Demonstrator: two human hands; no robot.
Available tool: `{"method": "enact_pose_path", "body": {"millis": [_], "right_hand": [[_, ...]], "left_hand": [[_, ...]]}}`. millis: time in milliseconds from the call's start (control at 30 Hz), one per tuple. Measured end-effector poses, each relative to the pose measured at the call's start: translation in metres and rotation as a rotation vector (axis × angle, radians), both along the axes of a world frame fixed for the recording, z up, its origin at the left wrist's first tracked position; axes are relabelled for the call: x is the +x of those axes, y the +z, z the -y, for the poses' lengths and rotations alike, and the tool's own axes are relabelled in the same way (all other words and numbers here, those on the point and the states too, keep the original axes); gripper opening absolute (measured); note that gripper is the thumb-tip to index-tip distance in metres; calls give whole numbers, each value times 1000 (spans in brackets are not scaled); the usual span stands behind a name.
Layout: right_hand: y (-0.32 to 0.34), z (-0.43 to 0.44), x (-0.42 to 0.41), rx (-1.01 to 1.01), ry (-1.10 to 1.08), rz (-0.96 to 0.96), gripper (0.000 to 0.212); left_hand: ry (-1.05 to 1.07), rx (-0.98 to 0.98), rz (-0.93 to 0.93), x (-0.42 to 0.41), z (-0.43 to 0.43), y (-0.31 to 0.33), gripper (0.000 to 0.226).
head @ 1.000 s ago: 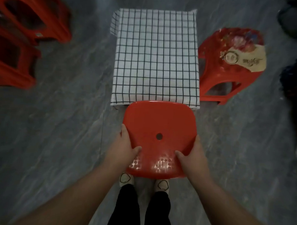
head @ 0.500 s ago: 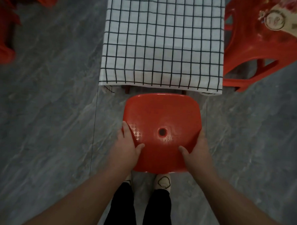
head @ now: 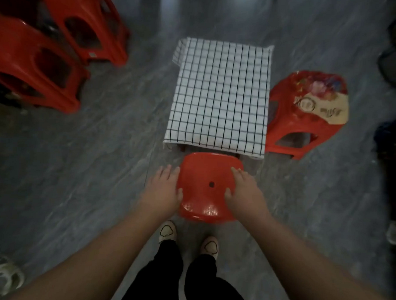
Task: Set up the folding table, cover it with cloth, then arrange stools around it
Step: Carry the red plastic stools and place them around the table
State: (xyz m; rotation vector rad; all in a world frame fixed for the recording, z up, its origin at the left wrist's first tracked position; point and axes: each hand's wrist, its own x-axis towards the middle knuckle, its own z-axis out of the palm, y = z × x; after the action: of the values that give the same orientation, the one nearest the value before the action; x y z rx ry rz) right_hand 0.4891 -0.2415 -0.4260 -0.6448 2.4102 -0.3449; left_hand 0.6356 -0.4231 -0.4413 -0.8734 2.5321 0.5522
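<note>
The small table stands at the centre of the floor under a white cloth with a black grid (head: 221, 94). A plain red stool (head: 208, 173) with a hole in its seat stands on the floor against the table's near edge. My left hand (head: 164, 190) hovers at the stool's left side, fingers straight and spread. My right hand (head: 245, 194) lies over the seat's right part, fingers also spread and gripping nothing. A red stool with a flowered seat (head: 307, 113) stands at the table's right side.
Two more red stools (head: 49, 59) lie tipped over on the grey floor at the far left. My feet (head: 189, 238) are just behind the plain stool. A light shoe (head: 1, 275) lies bottom left. Dark objects (head: 395, 67) line the right edge.
Both hands gripped the plain stool's seat edges before; now it stands on the floor at the table's near edge and my fingers have opened off it. The view has pulled back.
</note>
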Motion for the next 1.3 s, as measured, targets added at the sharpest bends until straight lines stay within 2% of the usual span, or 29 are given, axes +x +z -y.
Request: {"method": "enact_pose_path", "body": {"millis": [133, 233, 467, 633, 867, 1067, 1300], "right_hand": [[106, -4, 24, -80, 174, -115, 71], [168, -10, 39, -162, 230, -198, 72], [230, -3, 70, -273, 333, -357, 66], [245, 36, 82, -314, 419, -412, 64], [254, 130, 123, -301, 566, -401, 68], [250, 245, 173, -287, 605, -411, 70], [256, 404, 239, -311, 624, -362, 71]], "left_hand": [[79, -52, -32, 29, -8, 91, 75], [146, -96, -135, 42, -11, 154, 77], [143, -305, -256, 66, -15, 248, 76], [207, -284, -277, 90, -6, 259, 74], [370, -255, -246, 153, 64, 264, 74], [450, -266, -248, 218, 170, 264, 76], [446, -295, -185, 287, 325, 276, 76]]}}
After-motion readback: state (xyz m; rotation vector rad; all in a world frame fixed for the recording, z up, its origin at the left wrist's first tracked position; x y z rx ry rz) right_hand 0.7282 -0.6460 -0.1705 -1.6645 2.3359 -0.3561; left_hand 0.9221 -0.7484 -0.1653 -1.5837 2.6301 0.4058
